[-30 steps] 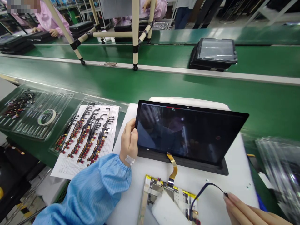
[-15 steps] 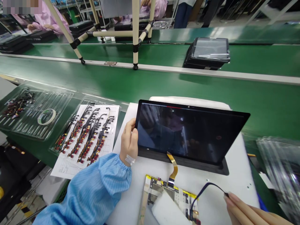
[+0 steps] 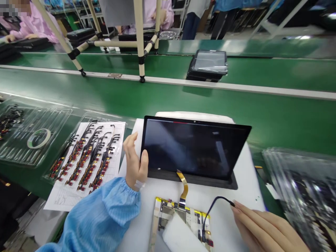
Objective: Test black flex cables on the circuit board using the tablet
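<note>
A black tablet screen panel (image 3: pixel 193 148) stands tilted up on a white pad (image 3: pixel 147 210). My left hand (image 3: pixel 134 161) holds its left edge, thumb on the front face. A gold flex ribbon (image 3: pixel 183 185) runs from the panel's lower edge down to an open board assembly (image 3: pixel 181 224) lying flat in front of me. My right hand (image 3: pixel 265 227) pinches the free end of a thin black cable (image 3: pixel 214 206) that curves up from the board's right side.
A clear tray of black and red flex cables (image 3: pixel 89 154) lies on a printed sheet at the left, beside another clear tray with a tape roll (image 3: pixel 39 138). A wrapped black device (image 3: pixel 208 64) rides the green conveyor behind. Stacked clear trays (image 3: pixel 299 189) sit at the right. People work at the far side.
The view has shifted, so everything sits further left and lower. My left fingers have loosened behind the panel's edge. The right hand shows more, still on the cable end.
</note>
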`<state>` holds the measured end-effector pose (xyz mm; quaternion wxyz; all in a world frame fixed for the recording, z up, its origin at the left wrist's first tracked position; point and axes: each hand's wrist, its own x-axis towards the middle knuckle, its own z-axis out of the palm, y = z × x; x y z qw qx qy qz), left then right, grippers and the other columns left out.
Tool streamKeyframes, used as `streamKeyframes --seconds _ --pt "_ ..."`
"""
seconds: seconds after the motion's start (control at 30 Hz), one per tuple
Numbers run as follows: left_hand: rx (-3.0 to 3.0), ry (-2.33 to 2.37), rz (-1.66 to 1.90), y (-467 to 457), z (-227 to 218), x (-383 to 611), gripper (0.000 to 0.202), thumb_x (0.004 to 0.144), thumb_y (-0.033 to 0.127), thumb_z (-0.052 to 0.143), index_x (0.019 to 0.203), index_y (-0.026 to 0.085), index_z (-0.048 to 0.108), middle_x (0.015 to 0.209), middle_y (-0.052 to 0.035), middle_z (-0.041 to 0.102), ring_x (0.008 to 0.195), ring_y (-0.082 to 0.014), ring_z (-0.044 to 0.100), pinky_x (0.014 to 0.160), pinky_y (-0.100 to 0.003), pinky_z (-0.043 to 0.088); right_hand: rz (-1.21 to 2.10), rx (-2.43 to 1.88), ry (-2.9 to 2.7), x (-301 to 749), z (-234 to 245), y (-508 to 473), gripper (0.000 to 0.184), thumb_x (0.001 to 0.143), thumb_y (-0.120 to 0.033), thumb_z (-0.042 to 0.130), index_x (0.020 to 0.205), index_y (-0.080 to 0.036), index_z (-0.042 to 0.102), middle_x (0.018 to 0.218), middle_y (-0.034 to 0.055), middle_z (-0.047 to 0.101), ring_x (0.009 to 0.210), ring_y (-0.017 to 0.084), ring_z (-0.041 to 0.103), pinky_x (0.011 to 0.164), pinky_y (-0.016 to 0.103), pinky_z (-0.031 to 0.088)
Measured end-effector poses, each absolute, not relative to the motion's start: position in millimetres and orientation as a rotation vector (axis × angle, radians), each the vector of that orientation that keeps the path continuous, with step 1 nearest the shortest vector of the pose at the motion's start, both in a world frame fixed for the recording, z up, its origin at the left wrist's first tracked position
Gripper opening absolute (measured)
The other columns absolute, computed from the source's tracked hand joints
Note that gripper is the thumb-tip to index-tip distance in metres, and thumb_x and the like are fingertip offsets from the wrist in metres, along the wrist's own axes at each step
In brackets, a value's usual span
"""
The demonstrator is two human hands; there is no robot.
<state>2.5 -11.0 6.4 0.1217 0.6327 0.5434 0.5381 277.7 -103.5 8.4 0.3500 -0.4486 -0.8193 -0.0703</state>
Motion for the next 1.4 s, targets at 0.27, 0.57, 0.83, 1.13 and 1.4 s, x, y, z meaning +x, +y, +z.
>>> streamKeyframes --seconds 0.27,0.57,0.83,1.13,1.4 --pt "2.644 1.222 1.310 -20.6 23.9 8.3 0.046 0.083 0.016 0.043 0.129 0.023 0.041 0.128 -0.0124 0.032 0.119 -0.0291 0.037 0.094 -0.041 0.036 -0.149 -1.127 -2.095 265.0 16.0 -87.5 0.015 0.087 -0.004 0.050 0.088 -0.016 0.059 0.078 0.0061 0.067 0.064 0.014 0.061 0.057 0.026 0.050" --pt "2.957 0.985 1.020 -23.7 22.2 21.5 0.031 0.091 0.025 0.038 0.115 0.020 0.056 0.125 -0.0161 0.039 0.116 -0.0301 0.037 0.088 -0.040 0.031 -0.019 -1.190 -2.095 269.1 9.2 -85.0 0.019 0.091 -0.010 0.042 0.086 -0.017 0.058 0.078 0.0024 0.065 0.067 0.014 0.060 0.061 0.027 0.051" --pt "3.017 0.892 0.952 -24.5 22.9 23.1 0.036 0.094 0.031 0.031 0.114 0.021 0.059 0.125 -0.0164 0.045 0.115 -0.0302 0.039 0.086 -0.040 0.032 -0.084 -1.238 -2.095 269.3 10.8 -89.4 0.018 0.092 -0.009 0.040 0.087 -0.015 0.057 0.080 0.0034 0.063 0.069 0.015 0.055 0.061 0.028 0.049" --pt "2.924 0.910 1.094 -25.3 25.2 12.0 0.044 0.093 0.025 0.030 0.136 0.027 0.035 0.127 -0.0146 0.043 0.110 -0.0299 0.045 0.086 -0.041 0.035 -0.361 -1.257 -2.274 258.5 21.6 -86.6 0.036 0.097 -0.025 0.026 0.116 -0.008 0.051 0.114 0.0054 0.060 0.107 0.027 0.051 0.079 0.039 0.048" --pt "2.852 0.932 1.216 -26.6 22.8 4.1 0.049 0.089 0.016 0.034 0.138 0.026 0.033 0.127 -0.0150 0.041 0.108 -0.0304 0.046 0.085 -0.041 0.035 -0.454 -1.315 -2.239 252.2 25.2 -75.1 0.042 0.097 -0.032 0.024 0.123 -0.005 0.042 0.123 0.0121 0.053 0.117 0.030 0.041 0.085 0.043 0.044"
